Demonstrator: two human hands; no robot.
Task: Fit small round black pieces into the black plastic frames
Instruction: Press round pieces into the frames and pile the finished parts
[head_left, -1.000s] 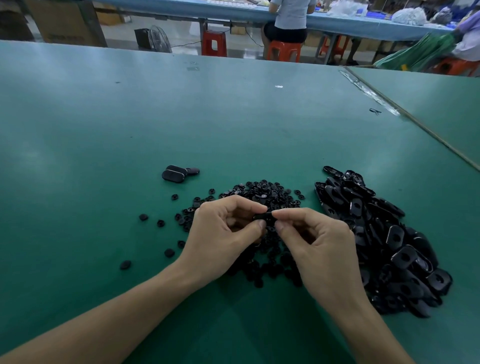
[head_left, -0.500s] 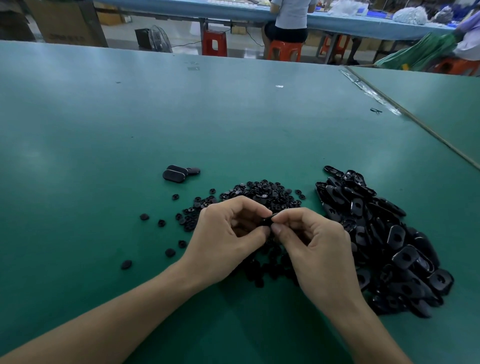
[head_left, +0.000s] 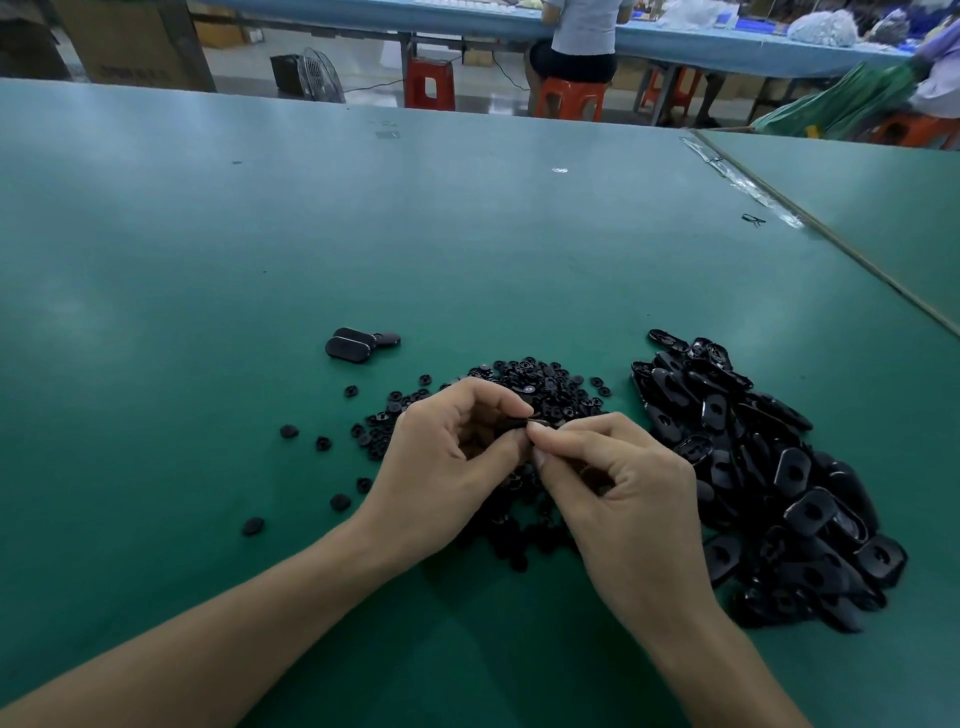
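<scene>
A small black part is held in the air between the two hands, just above the near edge of a heap of small round pieces. It is mostly hidden, so I cannot tell whether it is a frame or a round piece. The left hand pinches it between curled thumb and forefinger. The right hand meets it from the other side, with thumb and forefinger tips closed on its end and the other fingers curled in.

A few stray round pieces lie scattered to the left of the heap. To the right, just beside the right hand, sits a larger pile of black plastic frames. Farther back and left, apart from both heaps, a few dark oval parts lie touching one another. Everything rests on a green tabletop.
</scene>
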